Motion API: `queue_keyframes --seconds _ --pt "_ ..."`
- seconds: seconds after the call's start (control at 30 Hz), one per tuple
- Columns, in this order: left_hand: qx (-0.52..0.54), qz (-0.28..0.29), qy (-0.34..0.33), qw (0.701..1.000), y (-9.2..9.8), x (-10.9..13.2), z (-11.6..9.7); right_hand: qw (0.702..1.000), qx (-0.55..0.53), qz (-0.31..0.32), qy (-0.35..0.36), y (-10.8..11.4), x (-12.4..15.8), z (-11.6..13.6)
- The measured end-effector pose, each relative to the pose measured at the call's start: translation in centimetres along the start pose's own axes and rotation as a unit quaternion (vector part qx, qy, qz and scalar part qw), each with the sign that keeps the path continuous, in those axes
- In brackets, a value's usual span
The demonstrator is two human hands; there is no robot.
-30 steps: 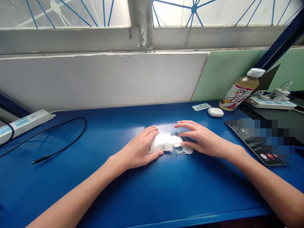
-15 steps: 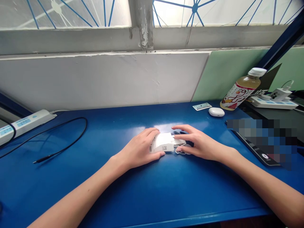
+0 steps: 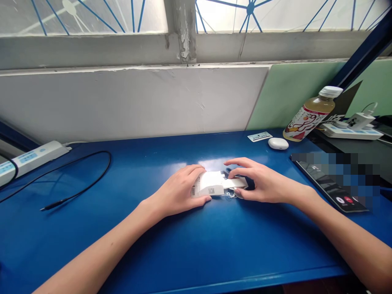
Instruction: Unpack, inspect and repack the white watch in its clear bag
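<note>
My left hand (image 3: 177,192) is closed around the left end of a small white packet (image 3: 212,183) on the blue desk. The packet has a barcode and a square code on it, and clear plastic shows at its edges. A flat white piece (image 3: 235,183) sticks out of its right end. My right hand (image 3: 261,181) grips this piece between thumb and fingers, with one finger raised above it. Below the piece lies a small ball chain (image 3: 230,195), partly under my right thumb. What the flat piece is, I cannot make out.
At left are a white power strip (image 3: 36,157) and a loose black cable (image 3: 92,185). A card (image 3: 259,136), a white earbud case (image 3: 278,143) and a drink bottle (image 3: 310,118) stand at the back right. A phone (image 3: 324,183) lies right of my hands.
My right hand's fingers have shifted, and more of the flat white piece now shows beside the packet. The ball chain has moved slightly. My left hand keeps its hold.
</note>
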State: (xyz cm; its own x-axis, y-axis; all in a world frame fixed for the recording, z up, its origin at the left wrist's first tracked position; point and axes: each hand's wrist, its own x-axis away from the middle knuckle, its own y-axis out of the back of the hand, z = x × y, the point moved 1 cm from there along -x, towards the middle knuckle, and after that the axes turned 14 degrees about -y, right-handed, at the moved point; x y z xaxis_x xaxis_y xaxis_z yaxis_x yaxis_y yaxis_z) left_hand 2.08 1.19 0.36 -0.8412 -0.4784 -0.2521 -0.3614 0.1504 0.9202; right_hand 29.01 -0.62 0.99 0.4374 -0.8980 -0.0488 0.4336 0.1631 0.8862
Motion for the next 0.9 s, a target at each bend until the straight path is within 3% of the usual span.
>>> queue_keyframes --seconds 0.33,0.7,0.9 --pt "0.033 -0.031 0.016 0.999 -0.1 -0.1 -0.4 0.999 -0.038 -0.004 0.003 -1.8 -0.2 0.8" --pt "0.042 -0.054 0.033 0.997 0.8 -0.1 -0.7 0.998 0.003 -0.07 -0.011 0.8 -0.3 -1.0" --pt "0.025 -0.036 0.043 0.998 0.9 -0.3 -0.8 0.994 -0.004 -0.107 0.008 1.6 -0.5 -1.7"
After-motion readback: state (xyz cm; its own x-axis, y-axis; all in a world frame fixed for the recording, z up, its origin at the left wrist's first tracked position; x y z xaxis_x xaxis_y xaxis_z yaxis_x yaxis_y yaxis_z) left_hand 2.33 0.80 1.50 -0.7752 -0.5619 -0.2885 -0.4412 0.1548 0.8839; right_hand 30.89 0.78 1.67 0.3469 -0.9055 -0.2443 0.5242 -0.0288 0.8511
